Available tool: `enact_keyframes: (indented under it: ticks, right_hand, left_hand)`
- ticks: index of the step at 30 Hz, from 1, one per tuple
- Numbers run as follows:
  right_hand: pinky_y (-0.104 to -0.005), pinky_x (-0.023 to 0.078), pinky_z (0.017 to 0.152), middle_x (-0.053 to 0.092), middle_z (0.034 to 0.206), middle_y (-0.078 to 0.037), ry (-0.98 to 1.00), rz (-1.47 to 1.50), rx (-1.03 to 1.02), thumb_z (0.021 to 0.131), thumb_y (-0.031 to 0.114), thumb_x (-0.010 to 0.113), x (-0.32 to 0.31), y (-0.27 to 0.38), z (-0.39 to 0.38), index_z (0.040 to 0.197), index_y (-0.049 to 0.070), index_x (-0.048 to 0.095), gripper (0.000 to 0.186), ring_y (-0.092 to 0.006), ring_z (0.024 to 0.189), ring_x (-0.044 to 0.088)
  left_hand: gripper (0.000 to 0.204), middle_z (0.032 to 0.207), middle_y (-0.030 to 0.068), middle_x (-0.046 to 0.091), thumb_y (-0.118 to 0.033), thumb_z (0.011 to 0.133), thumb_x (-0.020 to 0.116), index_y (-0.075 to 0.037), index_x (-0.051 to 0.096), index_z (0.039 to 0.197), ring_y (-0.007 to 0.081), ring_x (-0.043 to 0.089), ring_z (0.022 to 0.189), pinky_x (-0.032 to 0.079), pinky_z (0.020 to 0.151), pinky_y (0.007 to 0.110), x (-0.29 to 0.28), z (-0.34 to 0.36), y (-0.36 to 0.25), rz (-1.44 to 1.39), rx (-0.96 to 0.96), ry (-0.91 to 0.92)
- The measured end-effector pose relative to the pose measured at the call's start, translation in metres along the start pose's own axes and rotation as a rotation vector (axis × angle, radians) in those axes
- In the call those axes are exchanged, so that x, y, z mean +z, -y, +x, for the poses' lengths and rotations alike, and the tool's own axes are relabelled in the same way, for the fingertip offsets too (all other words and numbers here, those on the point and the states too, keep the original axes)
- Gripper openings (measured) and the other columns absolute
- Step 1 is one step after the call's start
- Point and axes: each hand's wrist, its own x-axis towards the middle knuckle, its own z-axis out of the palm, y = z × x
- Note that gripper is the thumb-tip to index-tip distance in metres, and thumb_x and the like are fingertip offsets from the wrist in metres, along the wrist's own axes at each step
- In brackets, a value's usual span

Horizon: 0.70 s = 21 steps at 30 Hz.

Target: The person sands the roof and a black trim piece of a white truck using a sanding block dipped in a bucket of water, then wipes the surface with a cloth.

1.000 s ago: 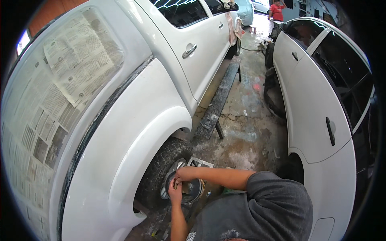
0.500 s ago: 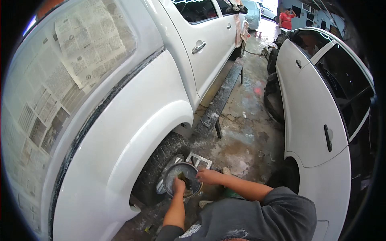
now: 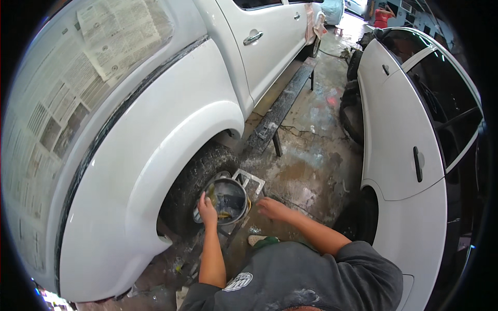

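Observation:
My left hand is closed on the left rim of a round metal bucket with dark, murky contents and yellowish bits inside. The bucket rests on a low stand with a pale rectangular frame, beside the rear tyre of a white pickup. Right of the bucket, my right hand is in the air, empty as far as I can see, its fingers loosely curled and apart.
The pickup fills the left, newspaper on its window. A long dark bench runs beside it on the stained floor. A white car lines the right side. A person in red stands far back.
Both hands were together over the bucket; my right hand has drawn away to the right, and my left has moved out from inside to the rim. The view has shifted.

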Motion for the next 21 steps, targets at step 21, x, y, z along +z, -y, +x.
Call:
enact_keyframes:
  ticks: [21]
  right_hand:
    - [-0.0366, 0.051, 0.085, 0.068, 0.103, -0.016, -0.151, 0.336, 0.160, 0.089, 0.020, 0.073, 0.067, 0.038, -0.125, 0.114, 0.000, 0.065, 0.033, -0.0247, 0.092, 0.064]
  left_hand:
    - [0.016, 0.108, 0.0078, 0.069, -0.010, 0.100, 0.055, -0.005, 0.064, 0.112, 0.0151, 0.068, 0.095, 0.055, 0.078, 0.029, -0.105, -0.302, 0.071, -0.717, -0.497, 0.160]
